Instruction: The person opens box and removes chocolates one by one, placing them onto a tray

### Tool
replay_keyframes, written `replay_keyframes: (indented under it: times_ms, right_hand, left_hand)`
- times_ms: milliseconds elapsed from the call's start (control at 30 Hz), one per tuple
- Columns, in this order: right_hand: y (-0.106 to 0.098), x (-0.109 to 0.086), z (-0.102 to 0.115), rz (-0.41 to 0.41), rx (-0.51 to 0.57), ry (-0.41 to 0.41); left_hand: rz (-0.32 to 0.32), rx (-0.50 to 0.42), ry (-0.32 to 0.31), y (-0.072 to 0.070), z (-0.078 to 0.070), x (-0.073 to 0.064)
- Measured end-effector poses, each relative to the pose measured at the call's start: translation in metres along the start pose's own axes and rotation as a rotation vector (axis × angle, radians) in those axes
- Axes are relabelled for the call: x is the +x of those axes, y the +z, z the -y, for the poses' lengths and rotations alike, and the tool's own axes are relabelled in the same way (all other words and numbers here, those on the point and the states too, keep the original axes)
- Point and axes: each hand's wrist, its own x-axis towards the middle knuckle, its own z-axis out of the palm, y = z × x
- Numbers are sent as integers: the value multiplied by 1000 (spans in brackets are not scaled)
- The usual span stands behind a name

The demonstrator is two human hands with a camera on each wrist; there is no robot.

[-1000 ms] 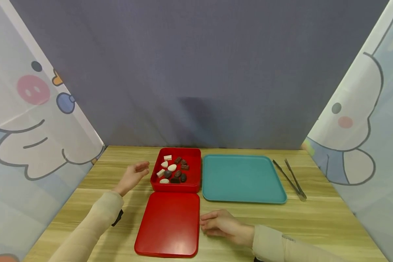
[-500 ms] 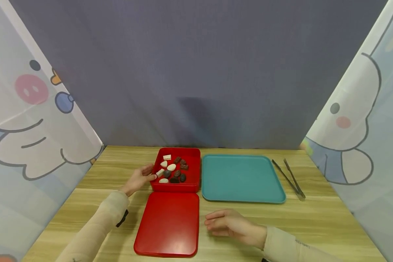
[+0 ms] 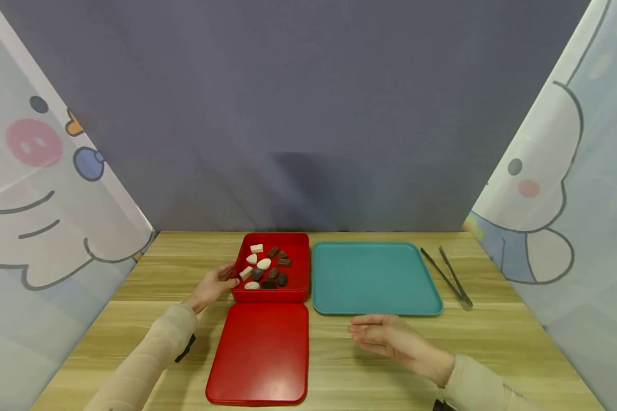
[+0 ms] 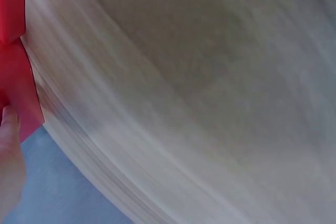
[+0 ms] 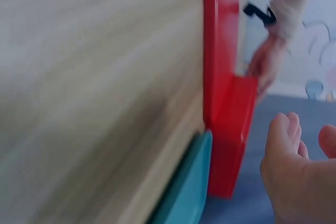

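My left hand (image 3: pixel 212 287) grips the left wall of a red box (image 3: pixel 299 274), its thumb at the rim near the front corner. In the left wrist view only the thumb (image 4: pixel 9 153) shows, against the red plastic. Several white and dark brown chocolates (image 3: pixel 264 264) lie loose in the box. A flat red lid (image 3: pixel 259 354) stretches from the box's front edge toward me. My right hand (image 3: pixel 398 342) hovers just in front of the teal tray (image 3: pixel 375 279), fingers extended, holding nothing. In the right wrist view its fingers (image 5: pixel 281 135) are apart from the box.
The teal tray stands right of the box, a narrow gap between them. Metal tongs (image 3: pixel 449 279) lie spread beyond the tray's right edge. A grey curtain (image 3: pixel 308 114) closes off the back of the wooden table (image 3: pixel 493 354); printed cloths hang at both sides.
My left hand has come in from the left and taken hold of the box's side. My right hand has moved away from the lid, rightward and slightly forward. The head view has shifted slightly.
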Motion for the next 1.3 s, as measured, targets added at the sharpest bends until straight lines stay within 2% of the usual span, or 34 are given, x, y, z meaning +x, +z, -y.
replay_keyframes:
  times_ms: [133, 300, 567, 667, 767, 833, 1000, 1067, 1200, 1300]
  right_hand:
    - [-18, -5, 12, -62, -22, -45]
    - [-47, -8, 20, -205, -140, -148]
    - [-116, -14, 20, -375, -277, -313]
    - [-140, -15, 16, -529, -422, -330]
    - [-162, -15, 10, -687, -629, -295]
    - [-174, -15, 6, -731, -701, -271]
    - [-194, -17, -5, -735, -709, -246]
    - [-202, -16, -11, -739, -743, -218]
    - [-215, -7, -20, -689, -777, -136]
    - [-217, 0, -24, -654, -738, -101]
  left_hand:
    - [-16, 9, 13, 1, 2, 0]
    - [-21, -16, 26, 2, 3, 1]
    - [-22, -19, 20, 4, 3, 0]
    - [-29, -31, 14, 4, 5, 0]
    - [-28, -36, 10, 3, 6, 0]
    - [-22, -41, 5, 3, 7, 1]
    - [-11, -54, -1, 6, 7, 3]
    - [-10, -45, 5, 7, 7, 3]
    - [-17, -33, 21, 6, 6, 1]
    - [-29, -33, 24, 5, 4, -1]
